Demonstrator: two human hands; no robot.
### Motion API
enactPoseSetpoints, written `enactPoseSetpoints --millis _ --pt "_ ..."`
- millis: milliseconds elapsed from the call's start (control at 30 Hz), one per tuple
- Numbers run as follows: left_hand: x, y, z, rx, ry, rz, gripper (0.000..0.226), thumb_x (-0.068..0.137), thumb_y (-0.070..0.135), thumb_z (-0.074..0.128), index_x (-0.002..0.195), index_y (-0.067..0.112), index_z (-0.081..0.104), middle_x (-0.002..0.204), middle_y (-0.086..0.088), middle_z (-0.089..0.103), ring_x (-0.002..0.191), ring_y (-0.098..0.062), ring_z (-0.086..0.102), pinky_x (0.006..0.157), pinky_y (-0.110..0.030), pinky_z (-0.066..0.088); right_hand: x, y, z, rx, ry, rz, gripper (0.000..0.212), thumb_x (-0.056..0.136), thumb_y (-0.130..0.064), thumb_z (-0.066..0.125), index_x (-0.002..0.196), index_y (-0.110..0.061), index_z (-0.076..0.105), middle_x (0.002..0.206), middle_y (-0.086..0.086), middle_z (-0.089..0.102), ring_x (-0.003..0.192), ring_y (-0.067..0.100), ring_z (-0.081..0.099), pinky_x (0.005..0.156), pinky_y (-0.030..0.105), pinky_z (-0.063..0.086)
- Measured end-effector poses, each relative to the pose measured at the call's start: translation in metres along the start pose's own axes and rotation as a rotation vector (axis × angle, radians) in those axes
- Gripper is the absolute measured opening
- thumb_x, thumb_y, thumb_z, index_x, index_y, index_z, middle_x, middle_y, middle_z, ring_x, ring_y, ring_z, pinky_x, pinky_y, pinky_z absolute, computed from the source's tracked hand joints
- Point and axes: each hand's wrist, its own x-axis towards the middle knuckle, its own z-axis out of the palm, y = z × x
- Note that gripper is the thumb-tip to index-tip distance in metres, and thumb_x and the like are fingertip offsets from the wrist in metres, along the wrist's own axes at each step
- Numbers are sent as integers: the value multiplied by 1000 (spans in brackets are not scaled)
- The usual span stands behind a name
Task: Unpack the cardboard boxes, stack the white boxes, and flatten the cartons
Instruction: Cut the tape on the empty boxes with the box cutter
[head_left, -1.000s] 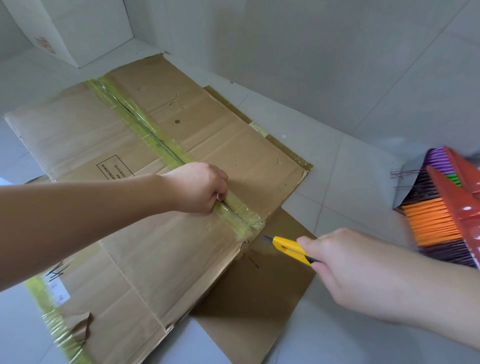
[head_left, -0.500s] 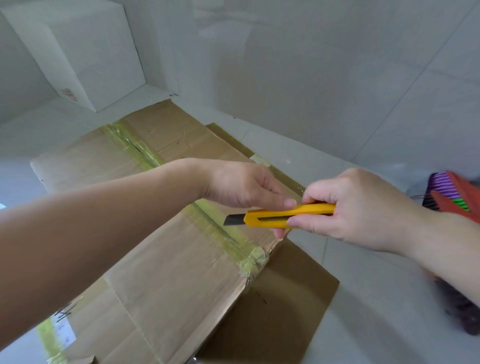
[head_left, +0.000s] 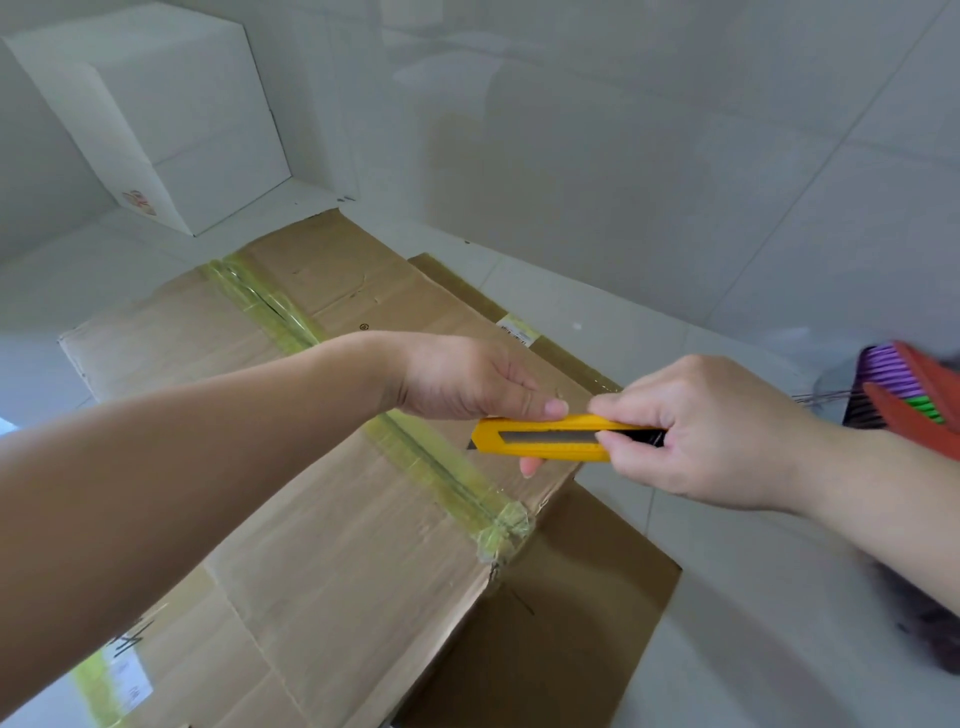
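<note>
A flattened brown carton (head_left: 322, 551) with a yellowish tape seam (head_left: 447, 478) lies on the tiled floor, over another flat carton (head_left: 571, 623). Both hands hold a yellow utility knife (head_left: 540, 439) above the carton's right part. My left hand (head_left: 467, 384) pinches the knife's front end between thumb and fingers. My right hand (head_left: 696, 426) grips its rear end. Almost no blade shows at the knife's tip. A white box (head_left: 156, 114) stands in the far left corner against the wall.
Colourful brooms with red heads (head_left: 914, 395) lie at the right edge. A tiled wall rises close behind the cartons. Pale floor tiles (head_left: 779, 623) show to the right of the cardboard.
My left hand left the tape seam and came to the knife, which my right hand lifted off the carton's edge. The blade has slid back into the handle.
</note>
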Motion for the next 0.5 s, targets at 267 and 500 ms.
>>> enactPoseSetpoints --millis 267,500 --pt "14 -11 -2 -50 9 18 43 96 44 41 81 19 73 76 18 66 74 1 56 77 -22 33 -4 19 11 130 0 -97 40 88 -37 39 110 -17 65 86 -7 56 61 10 43 53 22 36" --pt "54 -5 1 61 348 -179 42 99 48 37 101 24 71 97 10 69 94 -11 60 91 -28 44 -7 58 33 -94 65 -83 35 86 -36 53 113 -15 63 98 4 52 65 18 53 54 27 44"
